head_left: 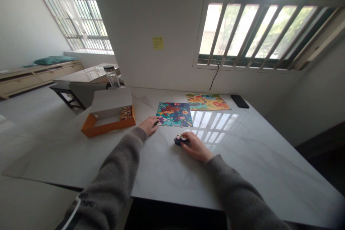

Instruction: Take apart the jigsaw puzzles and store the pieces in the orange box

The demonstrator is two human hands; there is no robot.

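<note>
A partly assembled jigsaw puzzle (175,114) in dark blue, teal and brown lies flat on the white marbled table (167,172). My left hand (150,125) rests at its lower left corner, fingertips touching the edge beside a purple patch. Its thumb and forefinger look apart, and I make out nothing held between them. Closer to me, my right hand (196,146) grips a small stack of jigsaw pieces (179,139) just above or on the tabletop. The palm and fingers partly cover the stack.
To the left stands an orange box (107,125) with its white lid up and more pieces (126,113) in its right end. A yellow jigsaw puzzle (208,102) lies at the back, near a black phone (239,101). Behind the box is a clear bottle (112,76).
</note>
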